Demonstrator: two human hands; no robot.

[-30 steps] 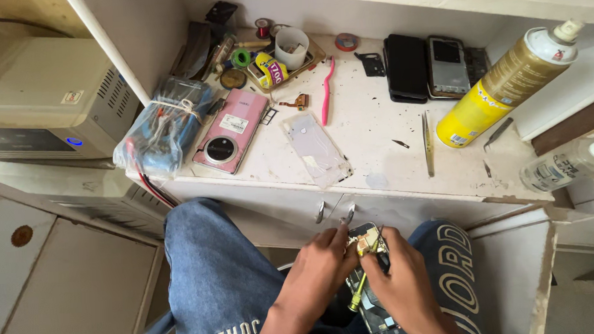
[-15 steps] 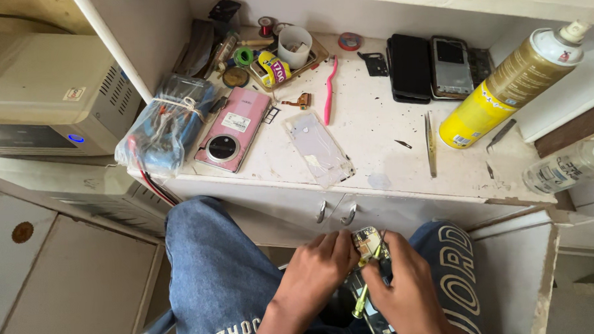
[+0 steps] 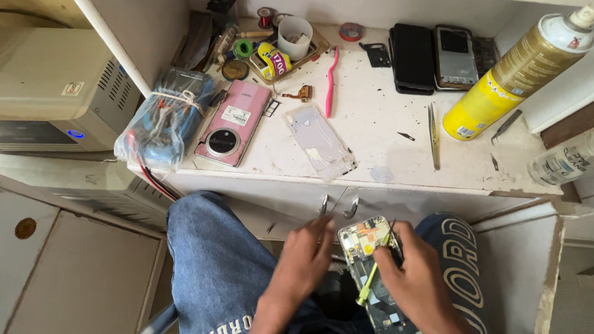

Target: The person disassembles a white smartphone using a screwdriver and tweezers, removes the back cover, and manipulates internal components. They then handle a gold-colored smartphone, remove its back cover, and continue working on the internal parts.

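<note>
Two hands meet over the lap at 6 o'clock: the right hand (image 3: 416,275) pinches a yellow-green screwdriver (image 3: 373,276), the left hand (image 3: 307,259) steadies the opened phone (image 3: 369,263), its fingers loosely curled, grip unclear. The phone's lower end is cut off by the frame. Since a second ago the hands have barely shifted. Bare circuit boards show inside. At 12 o'clock, the white desk (image 3: 375,131) holds a pink phone (image 3: 233,123) and spray can (image 3: 514,74)

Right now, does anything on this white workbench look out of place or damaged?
The clear plastic phone cover overhangs the white workbench front edge. The opened phone on the lap has its circuit boards exposed, with the right hand holding a yellow-handled screwdriver on it.
</note>
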